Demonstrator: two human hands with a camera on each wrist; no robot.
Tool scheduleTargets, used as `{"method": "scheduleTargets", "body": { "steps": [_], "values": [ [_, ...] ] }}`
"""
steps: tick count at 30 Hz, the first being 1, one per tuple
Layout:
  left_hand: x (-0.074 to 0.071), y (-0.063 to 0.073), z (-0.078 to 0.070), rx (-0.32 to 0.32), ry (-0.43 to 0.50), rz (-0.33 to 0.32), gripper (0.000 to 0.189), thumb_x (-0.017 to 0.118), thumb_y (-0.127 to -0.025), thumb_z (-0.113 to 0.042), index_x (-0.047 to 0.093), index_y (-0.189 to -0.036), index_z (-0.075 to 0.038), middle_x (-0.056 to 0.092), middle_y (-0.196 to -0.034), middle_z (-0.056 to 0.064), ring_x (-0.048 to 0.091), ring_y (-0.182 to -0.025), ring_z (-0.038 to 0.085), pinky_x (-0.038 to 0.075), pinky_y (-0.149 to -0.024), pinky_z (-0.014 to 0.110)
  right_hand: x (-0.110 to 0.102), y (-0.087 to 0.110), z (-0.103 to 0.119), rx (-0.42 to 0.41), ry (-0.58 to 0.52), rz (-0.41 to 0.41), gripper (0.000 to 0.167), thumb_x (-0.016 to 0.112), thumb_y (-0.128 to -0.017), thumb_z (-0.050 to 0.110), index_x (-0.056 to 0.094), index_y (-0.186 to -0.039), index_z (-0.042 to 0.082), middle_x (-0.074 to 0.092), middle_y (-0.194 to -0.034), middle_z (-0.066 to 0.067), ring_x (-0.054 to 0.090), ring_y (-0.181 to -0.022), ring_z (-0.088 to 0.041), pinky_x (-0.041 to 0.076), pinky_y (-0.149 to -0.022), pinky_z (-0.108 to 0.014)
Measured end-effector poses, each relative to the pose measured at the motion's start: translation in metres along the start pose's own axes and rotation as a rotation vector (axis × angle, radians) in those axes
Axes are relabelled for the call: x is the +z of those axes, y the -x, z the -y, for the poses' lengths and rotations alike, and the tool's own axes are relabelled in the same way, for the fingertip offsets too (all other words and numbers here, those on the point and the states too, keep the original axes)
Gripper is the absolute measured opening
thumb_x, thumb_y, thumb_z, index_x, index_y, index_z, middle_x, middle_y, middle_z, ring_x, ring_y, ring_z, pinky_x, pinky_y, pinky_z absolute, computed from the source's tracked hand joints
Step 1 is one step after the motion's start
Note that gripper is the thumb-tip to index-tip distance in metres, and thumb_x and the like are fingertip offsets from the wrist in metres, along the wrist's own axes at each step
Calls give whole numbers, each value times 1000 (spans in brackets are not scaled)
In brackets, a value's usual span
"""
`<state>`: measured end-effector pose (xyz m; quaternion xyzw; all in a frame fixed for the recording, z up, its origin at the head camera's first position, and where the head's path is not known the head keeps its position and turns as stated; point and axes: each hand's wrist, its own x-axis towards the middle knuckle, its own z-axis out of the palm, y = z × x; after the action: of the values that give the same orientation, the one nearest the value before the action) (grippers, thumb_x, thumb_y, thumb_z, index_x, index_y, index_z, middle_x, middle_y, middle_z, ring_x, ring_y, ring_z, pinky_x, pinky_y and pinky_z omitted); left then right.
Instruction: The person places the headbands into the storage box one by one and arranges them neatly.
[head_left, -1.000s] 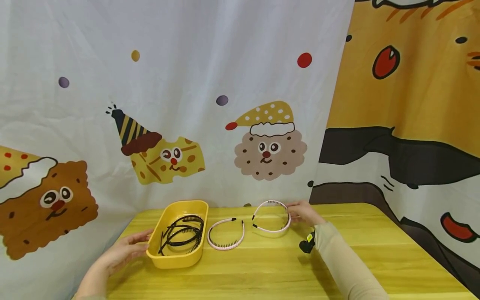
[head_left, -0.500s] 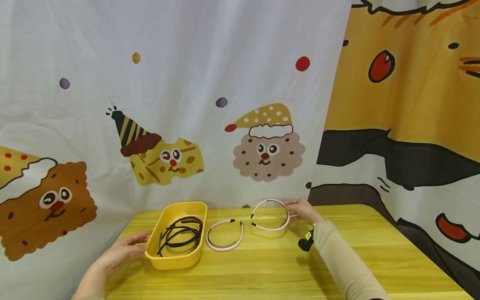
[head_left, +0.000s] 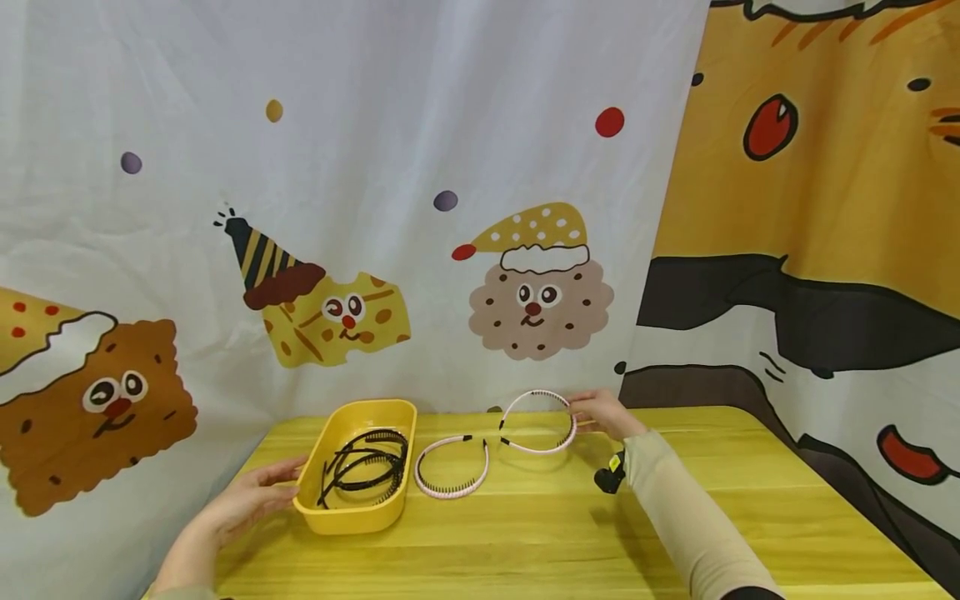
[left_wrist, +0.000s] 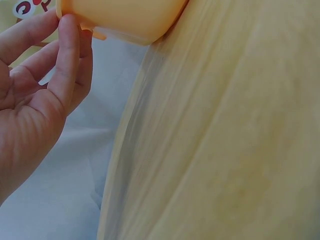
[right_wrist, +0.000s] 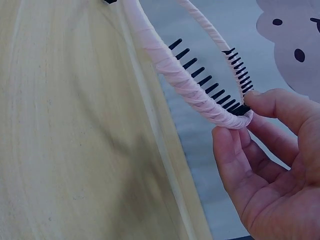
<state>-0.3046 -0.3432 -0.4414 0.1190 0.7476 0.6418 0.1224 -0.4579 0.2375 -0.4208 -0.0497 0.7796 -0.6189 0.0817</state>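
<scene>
My right hand [head_left: 603,412] pinches a pink wrapped headband [right_wrist: 180,82] with black comb teeth between thumb and fingers. The headband is raised above the table near its far edge, and its shadow falls on the wood in the right wrist view. At the left, my left hand [head_left: 255,502] pinches the rim of a yellow plastic basin [head_left: 352,523] at its left side. Several black headbands [head_left: 363,485] lie tangled inside that basin. A second pink headband [head_left: 447,494] lies flat on the table just right of the basin, its ends pointing away.
The yellow wood-grain table [head_left: 510,533] ends at a hanging white cloth [head_left: 360,125] printed with cartoon snacks. A small black device [head_left: 609,475] with a yellow mark sits at my right wrist.
The right hand has lifted the pink headband slightly and brought it a little to the left. My left hand, the basin and the other headbands stay where they were.
</scene>
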Motion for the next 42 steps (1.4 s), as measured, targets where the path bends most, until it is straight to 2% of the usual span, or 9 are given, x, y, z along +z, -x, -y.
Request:
{"method": "scheduleTargets", "body": {
  "steps": [4,13,19,24,32,42],
  "values": [
    [0,1,1,2,5,-2,68,56,-98,-8,14,-147,16,49,-128,16,59,-107,13,51,-89,30,2,-3,1,-10,5,20,44,60,-92,4,49,-129,-17,65,-89,-9,65,-76,-20,58,-74,-37],
    [-1,1,1,-2,3,1,69,56,-98,-9,14,-147,16,45,-131,21,59,-106,14,51,-89,30,8,-6,2,-6,-1,24,47,63,-89,5,50,-128,-17,66,-89,-10,65,-74,-18,58,-75,-38],
    [-3,-3,0,13,-7,8,67,55,-99,-7,15,-147,17,48,-131,20,59,-107,15,51,-91,31,9,-8,3,-14,-3,32,45,63,-89,5,52,-127,-16,66,-90,-10,65,-78,-21,58,-73,-37],
    [0,-2,-2,0,-7,-9,68,57,-97,-7,17,-147,16,47,-132,22,59,-107,16,51,-90,32,13,-9,6,-16,-17,35,42,63,-90,4,53,-126,-15,66,-88,-9,65,-75,-19,58,-73,-38],
    [0,0,0,-1,1,-11,68,57,-97,-7,17,-147,15,45,-134,23,59,-107,14,51,-90,33,18,-7,15,-24,25,59,42,58,-94,5,50,-130,-16,65,-95,-12,65,-83,-23,51,-89,-50],
    [1,1,-1,6,19,-7,68,57,-97,-7,16,-146,16,47,-133,20,60,-107,13,50,-91,31,22,-14,18,-44,27,92,41,58,-94,2,51,-129,-17,66,-95,-12,64,-84,-27,54,-85,-47]
  ]
}}
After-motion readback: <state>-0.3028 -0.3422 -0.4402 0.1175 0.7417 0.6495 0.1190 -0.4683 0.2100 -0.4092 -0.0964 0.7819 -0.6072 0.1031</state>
